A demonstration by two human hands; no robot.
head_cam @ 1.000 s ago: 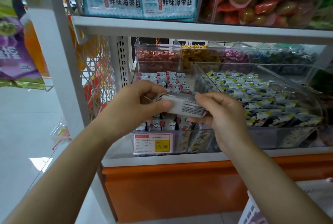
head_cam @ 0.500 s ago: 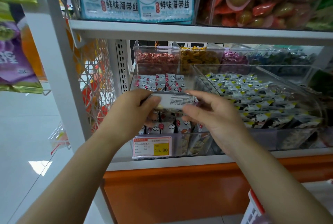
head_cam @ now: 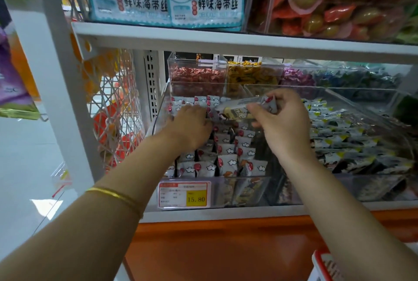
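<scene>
Right hand [head_cam: 282,122] pinches one snack packet [head_cam: 243,107] btwn thumb & fingertips, clamped on its right end. The snack packet lies roughly level in the air over the rear of the clear bin [head_cam: 161,108], free end pointing to 9 o'clock. Left hand [head_cam: 192,125] sits at 9 o'clock of it, just beside it, palm down, fingers dipped into the rows of packets [head_cam: 226,151]. The fingers are hidden by the back of the hand, so can't tell if they're apart or gripping anything. Gold bangle [head_cam: 117,197] on the left forearm.

The rows of packets, white w/ red dots & cloud print, stand upright in the clear bin from front to back. Price tag [head_cam: 184,194] reading 15.80 is on the bin's front wall, at 6 o'clock of the left hand. At 3 o'clock, right beside it, is a second bin [head_cam: 362,97] w/ yellow-cornered packs. At 12 o'clock, behind, are small bins of red sweets [head_cam: 196,75] & yellow sweets [head_cam: 251,76]. The upper shelf [head_cam: 203,38] carries blue-white seaweed bags [head_cam: 162,0].
</scene>
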